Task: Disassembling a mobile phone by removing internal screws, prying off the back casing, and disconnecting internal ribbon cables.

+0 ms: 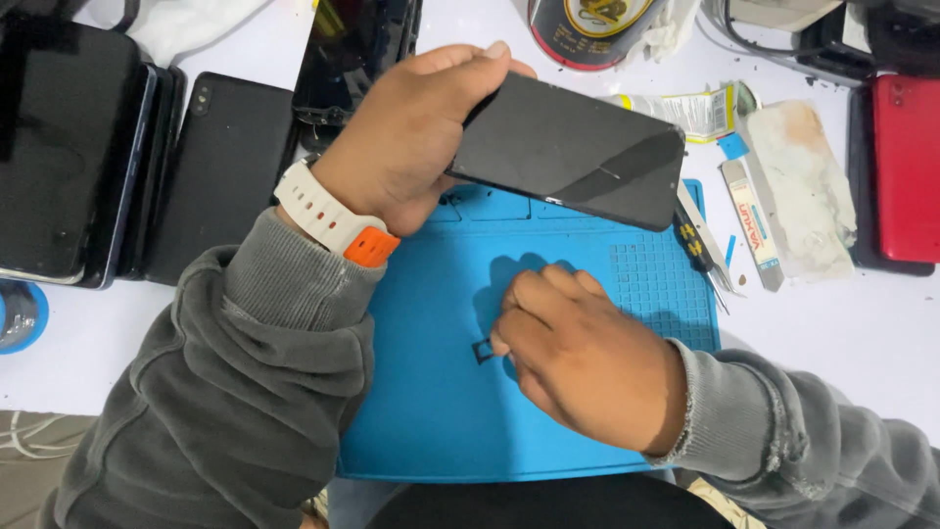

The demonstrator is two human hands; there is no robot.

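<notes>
My left hand (pixel 411 137) grips a black smartphone (pixel 573 149) by its left end and holds it tilted above the far edge of a blue work mat (pixel 431 411). A white and orange watch sits on that wrist. My right hand (pixel 578 358) rests knuckles-up on the mat, fingers curled, its fingertips touching a small dark card tray (pixel 483 351) that lies flat on the mat. Both arms wear grey sleeves.
Several dark phones (pixel 230 162) lie at the far left, a red phone (pixel 906 171) at the far right. Tweezers and a small screwdriver (pixel 700 245), a glue tube (pixel 752 220), a stained cloth pad (pixel 808 186) and a round tin (pixel 587 29) surround the mat on the white table.
</notes>
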